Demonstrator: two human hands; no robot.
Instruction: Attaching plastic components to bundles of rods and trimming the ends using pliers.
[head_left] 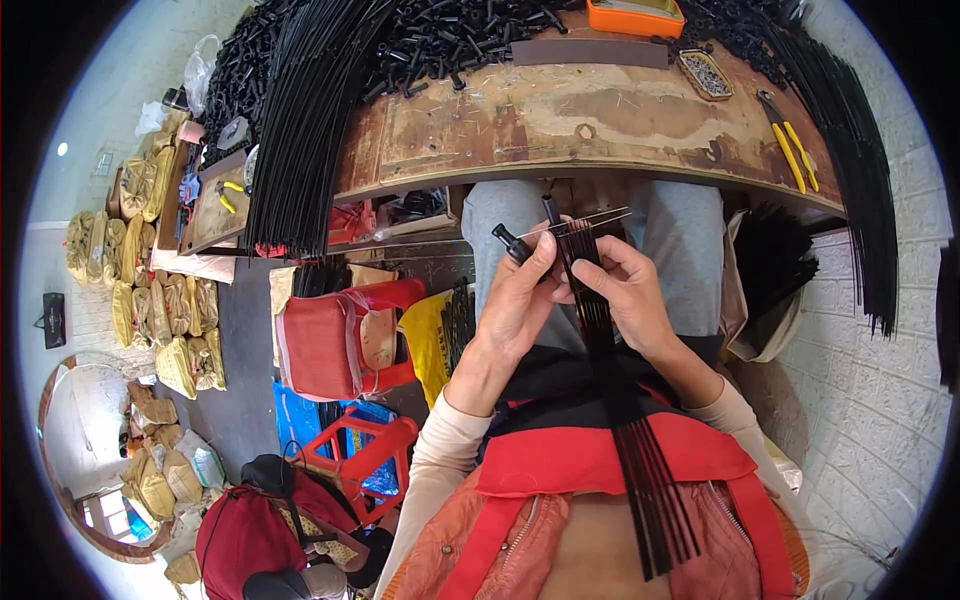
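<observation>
My left hand point(520, 295) is closed around a black plastic fitting point(511, 243), its thumb lying along the side. Close beside it, my right hand point(628, 290) pinches a bundle of thin black rods point(640, 470) that fans out down over my red apron point(600, 462). A second black fitting point(550, 209) sits at the upper end of the rods. A few thin, pale wires point(602, 218) stick out crosswise just above my fingers; which hand grips them is hard to tell. Both hands are over my lap, in front of the bench edge.
The worn wooden bench point(470, 125) carries a heap of black fittings point(460, 45), long black rods point(310, 130), a tray of small metal parts point(706, 76), yellow-handled pliers point(790, 150) and an orange box point(636, 16). More rods point(868, 190) hang at right. A red stool point(365, 450) stands left.
</observation>
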